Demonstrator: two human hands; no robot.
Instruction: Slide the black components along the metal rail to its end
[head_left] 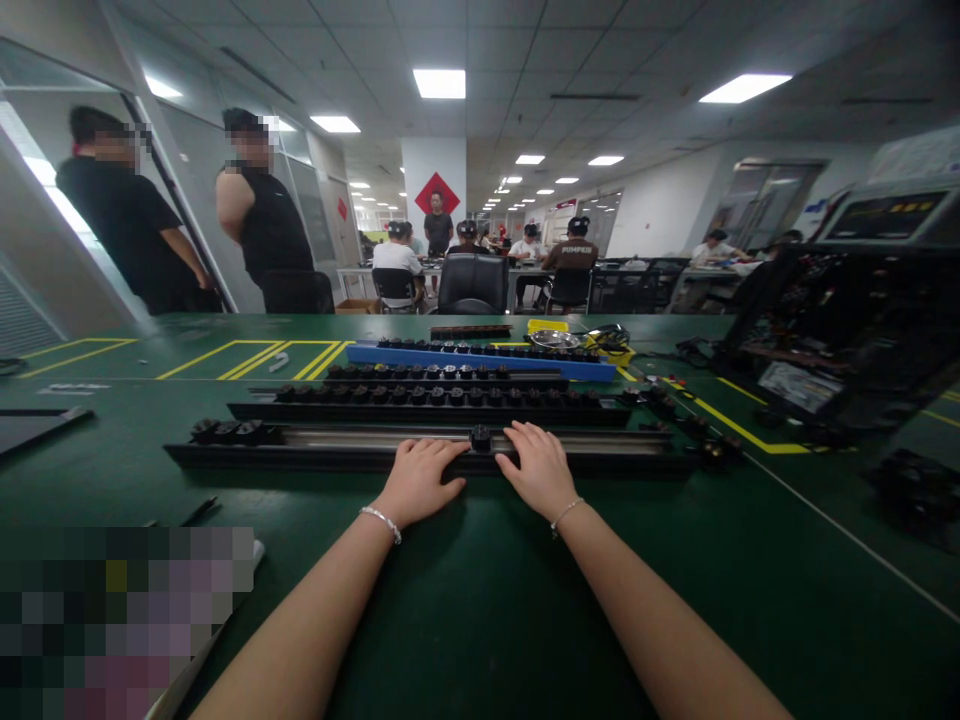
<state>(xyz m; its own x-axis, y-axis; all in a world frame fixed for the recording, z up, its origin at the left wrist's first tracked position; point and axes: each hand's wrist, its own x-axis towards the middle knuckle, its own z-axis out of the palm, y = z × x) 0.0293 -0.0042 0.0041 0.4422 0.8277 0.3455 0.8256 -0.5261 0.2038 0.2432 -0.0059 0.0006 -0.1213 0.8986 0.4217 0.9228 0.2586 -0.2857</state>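
The left hand and right hand rest, fingers spread, on a black rail, flanking a black block in its channel. Farther off, I read "PUMPKIN" on a brown shirt.

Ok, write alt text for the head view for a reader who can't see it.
A person's left hand and right hand flank a small black part in a long black channel on a green table. Rows of black parts lie beyond, with people farther back.

Free green tabletop centre-front, long black rail across, more rails crowding beyond, dark equipment at right
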